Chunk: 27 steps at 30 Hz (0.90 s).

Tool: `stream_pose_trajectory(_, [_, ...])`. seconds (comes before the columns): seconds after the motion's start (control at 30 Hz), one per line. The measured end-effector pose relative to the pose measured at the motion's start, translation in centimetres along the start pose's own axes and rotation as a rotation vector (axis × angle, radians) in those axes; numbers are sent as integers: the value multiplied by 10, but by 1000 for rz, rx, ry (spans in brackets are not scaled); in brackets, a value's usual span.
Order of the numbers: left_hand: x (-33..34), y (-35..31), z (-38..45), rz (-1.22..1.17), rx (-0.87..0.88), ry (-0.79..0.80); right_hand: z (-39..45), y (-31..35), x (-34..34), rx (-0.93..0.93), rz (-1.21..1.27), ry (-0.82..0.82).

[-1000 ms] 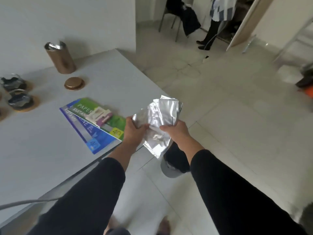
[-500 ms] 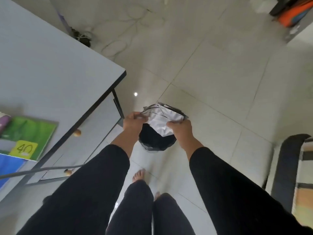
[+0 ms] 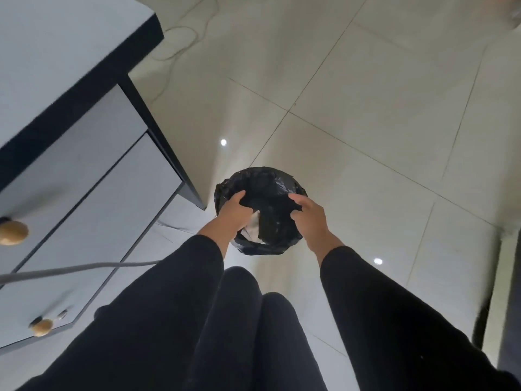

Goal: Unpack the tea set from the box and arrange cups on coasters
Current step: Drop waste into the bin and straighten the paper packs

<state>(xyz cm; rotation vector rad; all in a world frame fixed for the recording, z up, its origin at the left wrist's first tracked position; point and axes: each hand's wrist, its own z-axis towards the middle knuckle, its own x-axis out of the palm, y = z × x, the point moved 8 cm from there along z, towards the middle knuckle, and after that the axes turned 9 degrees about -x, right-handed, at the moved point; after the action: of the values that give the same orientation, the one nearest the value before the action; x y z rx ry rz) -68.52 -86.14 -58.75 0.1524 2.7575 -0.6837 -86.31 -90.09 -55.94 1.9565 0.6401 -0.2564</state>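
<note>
Both hands over the bin [image 3: 260,182] on the floor beside the desk [image 3: 70,80] — left hand [image 3: 235,214] and right hand [image 3: 308,215] each curl fingers into the black liner [image 3: 270,221], gripping folds. Liner looks thin, soft, light, tearable; best held at the rim. Tea set not in view; desk corner close on the left, open floor on the right.

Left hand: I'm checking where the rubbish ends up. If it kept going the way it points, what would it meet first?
Probably the black liner of the bin: the left hand points down into its mouth. Depth is unclear.
</note>
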Motion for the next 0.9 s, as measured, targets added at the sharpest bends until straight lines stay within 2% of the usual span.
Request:
stream_pose_trajectory(0.2, [-13,-26,-76,-15,55,-75,-44,63,-18,-12,75,-30])
stream_pose_trajectory(0.37, [-67,-61,-194,-105,110,-178,-115,166,-51,-59,113,-48])
stream_pose_trajectory(0.53, [-147,-76,-311,-292,167,-290,-184,283,-53,-212,126,38])
stream_pose_trajectory(0.7, [-238,-50,-376,-545,247,-409,-230,378,-6,-324,127,184])
stream_pose_trajectory(0.9, [-330,50,-396,-860,172,-609,-268,427,94,-369,35,381])
